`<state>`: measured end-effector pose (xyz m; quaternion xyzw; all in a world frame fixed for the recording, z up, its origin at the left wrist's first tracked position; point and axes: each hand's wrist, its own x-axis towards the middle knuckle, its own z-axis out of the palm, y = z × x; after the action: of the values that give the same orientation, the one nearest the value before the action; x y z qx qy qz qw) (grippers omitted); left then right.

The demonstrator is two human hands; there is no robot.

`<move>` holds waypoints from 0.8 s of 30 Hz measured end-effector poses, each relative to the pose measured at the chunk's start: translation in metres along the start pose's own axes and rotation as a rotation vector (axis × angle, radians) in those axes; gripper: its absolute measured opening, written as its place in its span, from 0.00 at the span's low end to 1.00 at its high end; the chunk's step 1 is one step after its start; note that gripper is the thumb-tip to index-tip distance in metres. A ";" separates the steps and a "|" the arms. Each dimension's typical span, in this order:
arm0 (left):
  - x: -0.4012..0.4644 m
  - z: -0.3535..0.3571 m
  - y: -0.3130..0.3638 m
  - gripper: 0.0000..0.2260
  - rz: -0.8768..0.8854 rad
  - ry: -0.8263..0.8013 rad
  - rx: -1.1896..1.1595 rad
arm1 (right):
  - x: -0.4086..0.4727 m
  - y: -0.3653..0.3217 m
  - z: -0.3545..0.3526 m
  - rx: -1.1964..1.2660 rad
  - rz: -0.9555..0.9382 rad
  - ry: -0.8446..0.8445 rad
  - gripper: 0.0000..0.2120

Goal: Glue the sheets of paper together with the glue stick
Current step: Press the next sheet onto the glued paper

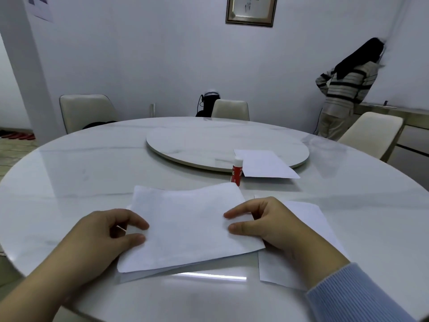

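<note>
A white sheet of paper (185,226) lies over another sheet on the marble table, its far edge slightly wavy. My left hand (109,235) pinches its left edge between thumb and fingers. My right hand (267,224) pinches the right edge the same way. Under my right hand lies another white sheet (299,263). A red glue stick (236,170) with a white cap stands upright just beyond the held sheet. One more sheet (264,165) rests half on the turntable, to the right of the glue stick.
A round marble turntable (197,142) sits in the middle of the round table (69,173). Cream chairs (86,112) stand around the far side. A person in a striped sweater (343,89) stands at the far right by a sideboard.
</note>
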<state>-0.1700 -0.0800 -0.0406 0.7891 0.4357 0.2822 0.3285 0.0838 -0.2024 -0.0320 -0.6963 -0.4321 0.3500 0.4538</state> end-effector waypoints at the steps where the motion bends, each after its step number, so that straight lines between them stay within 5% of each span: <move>1: 0.000 0.000 0.000 0.10 0.010 -0.012 0.019 | 0.000 0.000 0.000 -0.034 -0.009 0.001 0.10; 24: 0.000 0.007 -0.011 0.13 0.194 -0.007 0.246 | 0.005 0.004 0.001 -0.375 -0.072 0.042 0.09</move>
<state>-0.1710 -0.0775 -0.0533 0.8627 0.3875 0.2546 0.2020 0.0858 -0.1985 -0.0367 -0.7599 -0.5050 0.2323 0.3371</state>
